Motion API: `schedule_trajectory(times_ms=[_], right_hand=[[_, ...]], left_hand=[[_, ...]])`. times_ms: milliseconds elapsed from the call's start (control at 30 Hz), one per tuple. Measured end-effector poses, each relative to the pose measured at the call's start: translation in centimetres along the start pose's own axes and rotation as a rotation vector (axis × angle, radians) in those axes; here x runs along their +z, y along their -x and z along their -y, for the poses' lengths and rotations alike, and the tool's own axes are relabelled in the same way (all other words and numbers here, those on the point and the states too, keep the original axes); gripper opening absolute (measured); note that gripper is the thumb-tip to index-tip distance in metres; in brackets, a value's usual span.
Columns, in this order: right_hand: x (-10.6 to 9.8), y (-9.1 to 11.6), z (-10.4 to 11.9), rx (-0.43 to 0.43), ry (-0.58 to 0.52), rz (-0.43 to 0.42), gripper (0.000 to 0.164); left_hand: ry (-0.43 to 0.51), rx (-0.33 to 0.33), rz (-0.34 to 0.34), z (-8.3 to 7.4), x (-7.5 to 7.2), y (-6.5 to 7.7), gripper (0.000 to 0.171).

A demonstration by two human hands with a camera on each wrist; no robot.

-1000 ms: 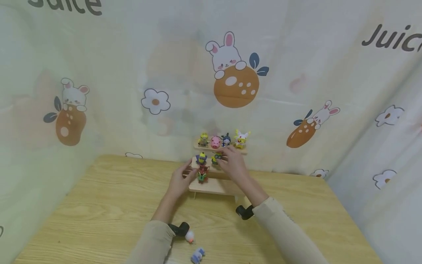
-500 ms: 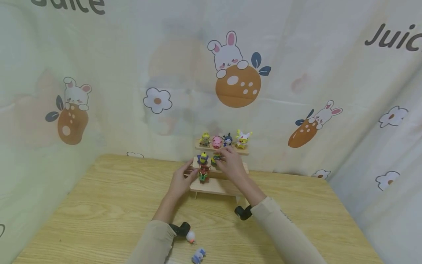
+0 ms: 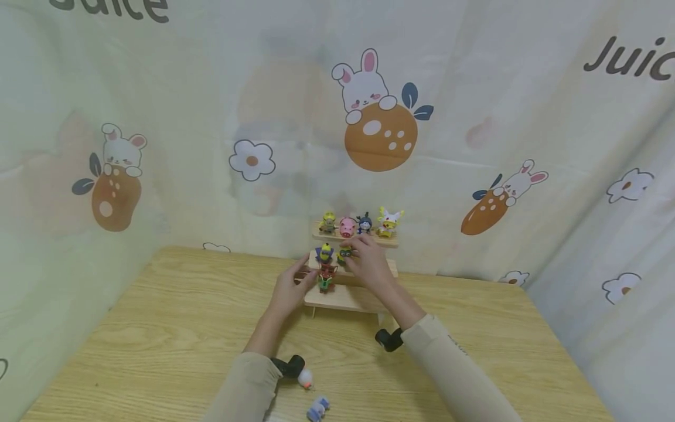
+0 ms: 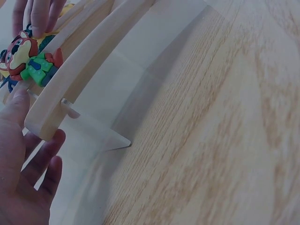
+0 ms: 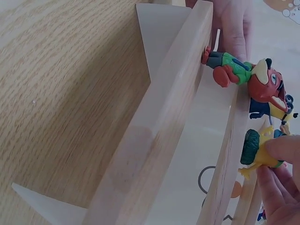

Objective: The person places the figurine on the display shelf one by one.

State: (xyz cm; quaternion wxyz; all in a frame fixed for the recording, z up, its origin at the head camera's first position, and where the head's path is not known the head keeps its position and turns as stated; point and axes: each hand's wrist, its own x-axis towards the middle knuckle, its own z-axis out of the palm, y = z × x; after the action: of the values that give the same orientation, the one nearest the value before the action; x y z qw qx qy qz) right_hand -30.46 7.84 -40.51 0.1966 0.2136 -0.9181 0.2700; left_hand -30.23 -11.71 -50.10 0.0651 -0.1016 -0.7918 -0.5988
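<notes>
My right hand [image 3: 371,264] pinches a small yellow figurine with goggles [image 3: 345,254] at the middle tier of a wooden stepped display shelf [image 3: 348,300]. In the right wrist view the figurine's dark green lower part [image 5: 251,146] faces the middle board, and contact with it is unclear. My left hand [image 3: 287,290] grips the shelf's left end, with the thumb over the board and fingers around its end in the left wrist view. Beside that thumb a red fox figurine in a green jacket [image 4: 40,63] stands on the front tier. A yellow figurine with a dark cape [image 3: 324,254] stands behind it.
On the top tier stand several figurines, among them a pink pig [image 3: 347,227] and a white-horned one [image 3: 389,223]. A white figurine [image 3: 305,378] and a blue-white one [image 3: 318,408] lie on the wooden table [image 3: 184,351] near my left sleeve. A printed curtain hangs behind.
The right hand and the figurine it pinches have shifted slightly left relative to the shelf. The left hand keeps its place. The head view has moved a little.
</notes>
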Motion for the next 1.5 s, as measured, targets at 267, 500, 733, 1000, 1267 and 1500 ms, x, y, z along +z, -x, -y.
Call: schedule_trajectory(times_ms=[267, 500, 733, 1000, 1267, 1500], right_hand=[[-0.2, 0.0, 0.3, 0.01, 0.01, 0.013, 0.03], [-0.2, 0.1, 0.2, 0.009, -0.029, 0.017, 0.033], [0.0, 0.2, 0.0, -0.007, -0.029, 0.019, 0.033], [0.1, 0.2, 0.0, -0.021, -0.024, 0.015, 0.035], [-0.1, 0.6, -0.1, -0.04, -0.007, 0.006, 0.039], [-1.4, 3.0, -0.3, -0.073, -0.045, -0.102, 0.046]], left_hand=[[0.007, 0.011, -0.005, 0.0, 0.0, 0.0, 0.058], [-0.005, 0.011, -0.011, 0.1, -0.1, -0.1, 0.056], [-0.017, 0.011, -0.012, 0.2, -0.1, -0.1, 0.055], [-0.017, 0.017, -0.02, 0.3, 0.0, -0.1, 0.054], [-0.011, 0.02, -0.015, 0.5, 0.0, -0.2, 0.054], [-0.012, 0.017, -0.001, 0.3, 0.0, -0.2, 0.056]])
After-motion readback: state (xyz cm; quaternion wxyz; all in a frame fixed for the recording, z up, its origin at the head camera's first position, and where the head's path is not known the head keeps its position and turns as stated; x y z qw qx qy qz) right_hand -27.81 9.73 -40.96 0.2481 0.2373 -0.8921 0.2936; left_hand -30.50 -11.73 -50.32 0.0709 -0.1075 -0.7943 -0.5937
